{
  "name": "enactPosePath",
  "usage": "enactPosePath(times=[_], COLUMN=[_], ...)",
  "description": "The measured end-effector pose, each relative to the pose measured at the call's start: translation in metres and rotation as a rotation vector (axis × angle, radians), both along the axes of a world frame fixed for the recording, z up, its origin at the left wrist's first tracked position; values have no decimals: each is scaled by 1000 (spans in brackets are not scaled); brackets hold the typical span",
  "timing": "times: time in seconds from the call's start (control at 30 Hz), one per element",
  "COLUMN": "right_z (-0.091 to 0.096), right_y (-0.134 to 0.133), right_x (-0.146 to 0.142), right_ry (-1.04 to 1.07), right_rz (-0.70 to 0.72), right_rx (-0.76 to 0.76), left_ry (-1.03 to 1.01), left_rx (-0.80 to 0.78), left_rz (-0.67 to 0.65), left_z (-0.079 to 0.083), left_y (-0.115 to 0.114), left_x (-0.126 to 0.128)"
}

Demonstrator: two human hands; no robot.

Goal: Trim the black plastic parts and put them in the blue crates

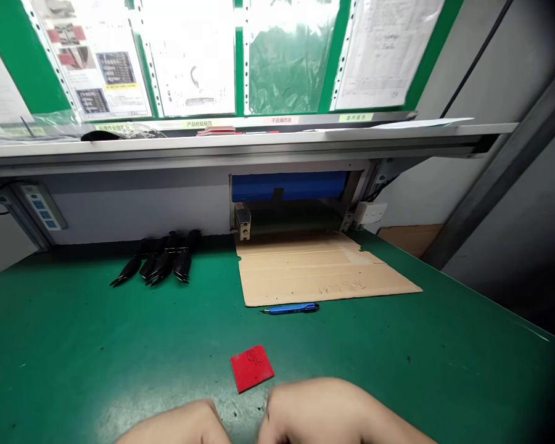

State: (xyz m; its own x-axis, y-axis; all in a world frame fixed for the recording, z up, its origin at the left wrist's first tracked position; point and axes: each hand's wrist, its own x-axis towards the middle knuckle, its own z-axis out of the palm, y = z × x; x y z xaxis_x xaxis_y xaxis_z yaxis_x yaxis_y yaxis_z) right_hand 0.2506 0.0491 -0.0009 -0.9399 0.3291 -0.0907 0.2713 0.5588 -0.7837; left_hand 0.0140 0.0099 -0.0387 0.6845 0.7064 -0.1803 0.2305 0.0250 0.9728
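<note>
My left hand [185, 427] and my right hand [326, 412] rest at the near edge of the green table mat [74, 345], almost touching each other. Only their backs and knuckles show. Both look curled shut, and whatever lies inside them is hidden below the frame edge. A small red square card [252, 367] lies flat on the mat just beyond the two hands. Farther back lies a blue pen-like tool [290, 308].
A flat cardboard sheet [319, 268] lies at the back centre, in front of a blue-topped opening [289, 186]. Several black pointed parts [160, 262] lie in a bunch at the back left. A shelf [240, 145] and green board with papers hang above.
</note>
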Motion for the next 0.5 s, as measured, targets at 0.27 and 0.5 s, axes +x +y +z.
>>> enactPosePath(times=[0.27, 0.5], right_z=[-18, -24], right_y=[35, 24], right_x=[-3, -23], right_ry=[427, 37], right_rz=[-956, -736], right_rx=[183, 714], left_ry=[-176, -522], left_rx=[89, -169], left_rz=[835, 596], left_z=[11, 9], left_y=[26, 11], left_x=[7, 23])
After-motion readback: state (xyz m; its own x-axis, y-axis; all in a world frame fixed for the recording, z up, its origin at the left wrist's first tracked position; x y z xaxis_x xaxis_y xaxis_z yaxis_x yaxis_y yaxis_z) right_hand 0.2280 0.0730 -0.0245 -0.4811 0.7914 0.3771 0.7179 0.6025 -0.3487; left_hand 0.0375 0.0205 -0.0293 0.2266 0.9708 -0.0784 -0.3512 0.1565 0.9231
